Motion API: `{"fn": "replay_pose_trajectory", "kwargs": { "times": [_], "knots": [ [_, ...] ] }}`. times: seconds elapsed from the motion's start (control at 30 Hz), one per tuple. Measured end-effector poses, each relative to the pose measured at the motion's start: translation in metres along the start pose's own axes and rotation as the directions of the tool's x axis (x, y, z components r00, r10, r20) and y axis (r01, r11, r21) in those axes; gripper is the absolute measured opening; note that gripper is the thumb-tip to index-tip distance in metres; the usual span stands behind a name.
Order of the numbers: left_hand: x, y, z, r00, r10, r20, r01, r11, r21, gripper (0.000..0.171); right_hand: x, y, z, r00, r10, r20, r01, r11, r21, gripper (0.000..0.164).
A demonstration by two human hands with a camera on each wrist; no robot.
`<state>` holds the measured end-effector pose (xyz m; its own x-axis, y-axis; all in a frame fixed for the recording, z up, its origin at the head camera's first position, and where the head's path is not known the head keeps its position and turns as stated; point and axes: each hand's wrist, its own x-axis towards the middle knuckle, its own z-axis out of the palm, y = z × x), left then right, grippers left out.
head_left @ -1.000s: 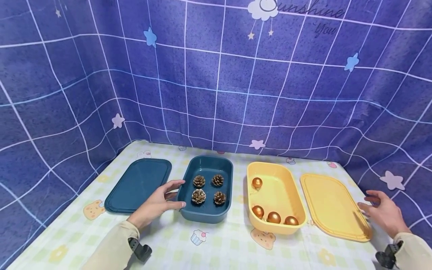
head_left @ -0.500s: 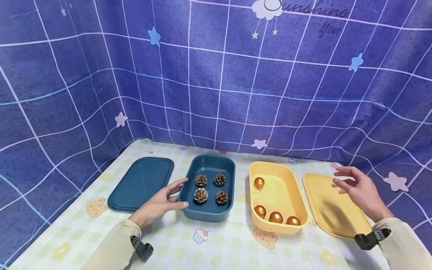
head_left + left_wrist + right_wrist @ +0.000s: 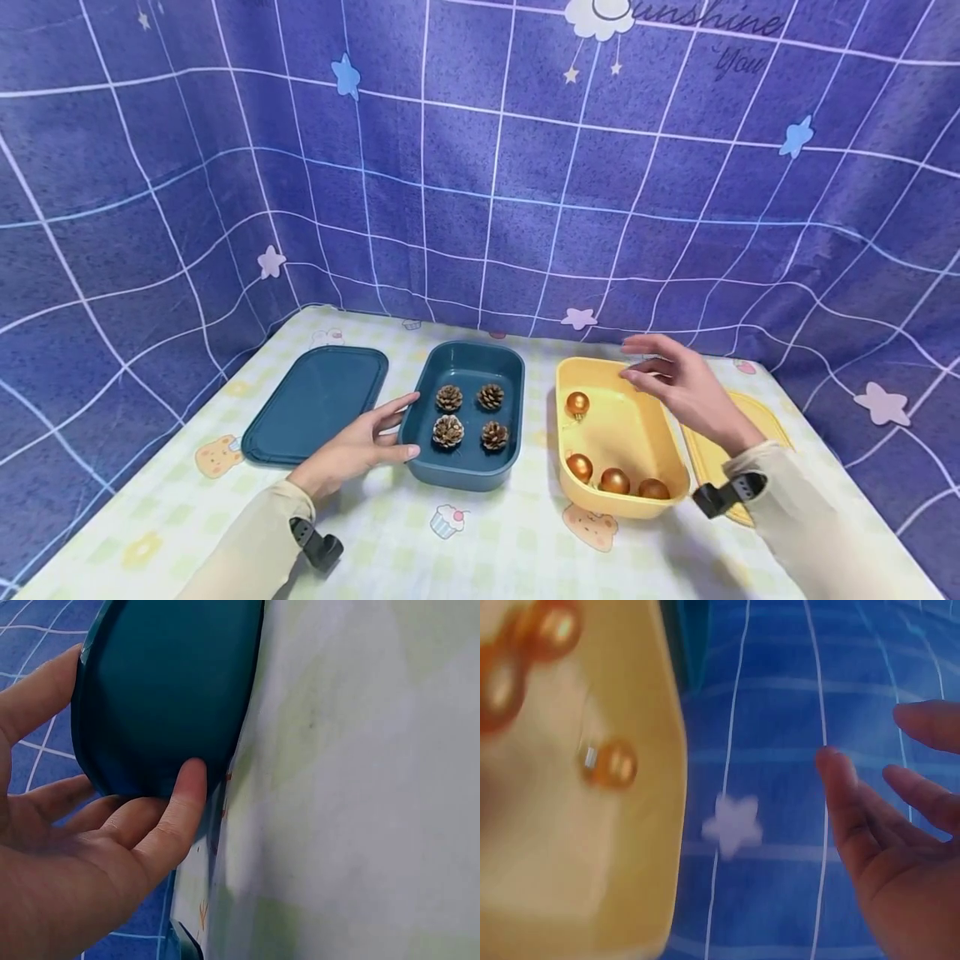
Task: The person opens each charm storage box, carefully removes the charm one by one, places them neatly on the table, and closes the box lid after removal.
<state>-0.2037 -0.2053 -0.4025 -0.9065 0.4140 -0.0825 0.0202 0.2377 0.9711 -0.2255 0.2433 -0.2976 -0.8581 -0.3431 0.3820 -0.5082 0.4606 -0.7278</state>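
The yellow box (image 3: 618, 425), right of centre, stood where it had half a second earlier, as did the blue box (image 3: 470, 454) at centre. At lower right, the right sleeve (image 3: 813, 517) had come to cover much of the yellow lid (image 3: 761, 417). The right hand (image 3: 682, 387) had crossed from above that lid to over the yellow box's far right corner, fingers loosely parted and holding nothing. The left hand (image 3: 356, 450) stayed relaxed, touching the blue box's left wall, some fingertips hidden. Four pine cones (image 3: 447, 432) lay unmoved in the blue box; four gold balls (image 3: 615, 481) lay in the yellow, those in the right wrist view blurred.
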Motion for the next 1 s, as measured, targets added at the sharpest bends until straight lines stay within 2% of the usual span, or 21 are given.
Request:
{"fn": "replay_pose_trajectory", "kwargs": {
  "times": [0.17,0.33,0.47,0.57,0.8,1.0],
  "knots": [
    [-0.001,0.002,0.0,1.0,0.012,0.014,-0.012,1.0,-0.013,0.092,0.022,-0.017,0.039,0.995,0.015,0.098,-0.02,0.999,0.044,0.047],
    [0.0,0.003,0.0,1.0,0.012,0.011,-0.012,1.0,-0.015,0.092,0.042,-0.037,0.085,0.978,0.005,0.21,-0.026,0.995,0.095,0.053],
    [0.0,0.002,0.001,1.0,0.008,0.009,-0.008,1.0,-0.012,0.09,0.05,-0.043,0.12,0.957,-0.016,0.289,-0.003,0.998,0.066,0.053],
    [0.001,0.001,0.002,1.0,0.013,0.019,-0.013,1.0,-0.017,0.091,0.054,-0.042,0.142,0.936,-0.003,0.351,-0.008,0.999,0.031,0.054],
    [-0.001,0.001,0.001,1.0,0.017,0.023,-0.016,1.0,-0.016,0.091,0.062,-0.042,0.173,0.865,0.067,0.498,-0.04,0.997,-0.065,0.056],
    [-0.001,0.006,0.002,1.0,-0.011,0.003,0.011,1.0,0.015,0.088,0.072,-0.049,0.179,0.784,0.154,0.601,-0.026,0.976,-0.217,0.058]
  ]
}}
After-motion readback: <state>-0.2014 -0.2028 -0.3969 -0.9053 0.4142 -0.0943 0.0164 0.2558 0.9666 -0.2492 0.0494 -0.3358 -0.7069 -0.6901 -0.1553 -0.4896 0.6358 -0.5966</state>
